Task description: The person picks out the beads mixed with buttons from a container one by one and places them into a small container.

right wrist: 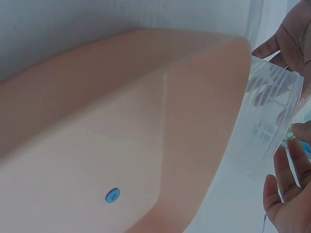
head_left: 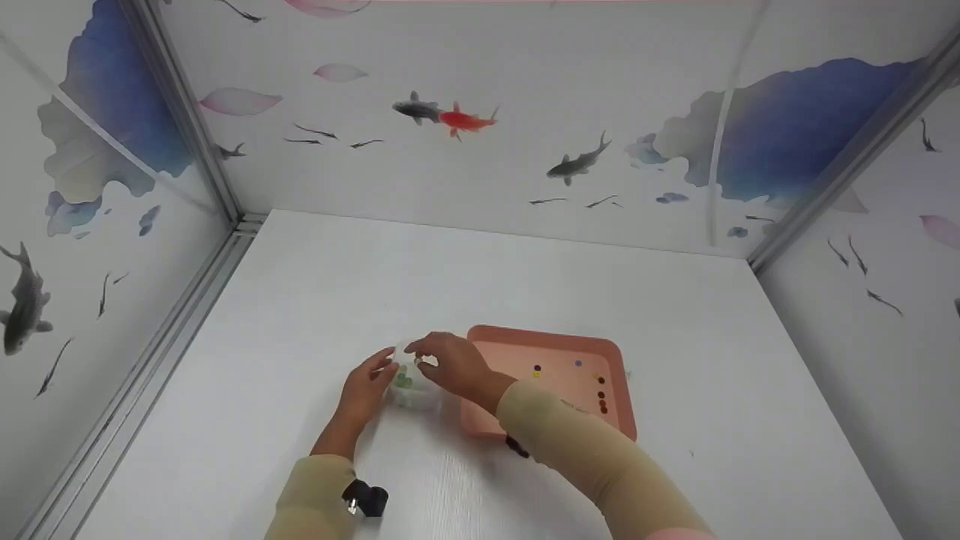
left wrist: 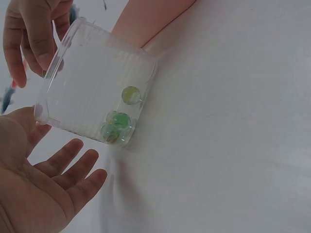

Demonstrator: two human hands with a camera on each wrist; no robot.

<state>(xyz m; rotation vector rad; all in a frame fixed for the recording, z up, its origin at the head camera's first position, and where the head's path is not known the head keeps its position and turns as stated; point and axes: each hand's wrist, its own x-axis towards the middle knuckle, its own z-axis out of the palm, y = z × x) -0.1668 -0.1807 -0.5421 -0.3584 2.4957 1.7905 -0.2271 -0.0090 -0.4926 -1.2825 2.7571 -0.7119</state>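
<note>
A clear plastic container [left wrist: 92, 68] stands left of the pink tray, with several green and yellowish glass marbles [left wrist: 116, 120] at its bottom. Beside its left side, my left hand [head_left: 366, 386] touches the rim with its fingertips, the other fingers stretched out and spread. Over the mouth of the container, my right hand [head_left: 456, 366] pinches a small greenish marble [right wrist: 290, 131] between thumb and fingers. Most of that marble is hidden by the fingertips.
The pink tray [head_left: 544, 337] lies just right of the container, under my right forearm. Several small buttons are in it, including a blue button [right wrist: 112, 195] and a row of dark red buttons [head_left: 602, 403]. White panels with painted fish enclose the white table [head_left: 337, 277].
</note>
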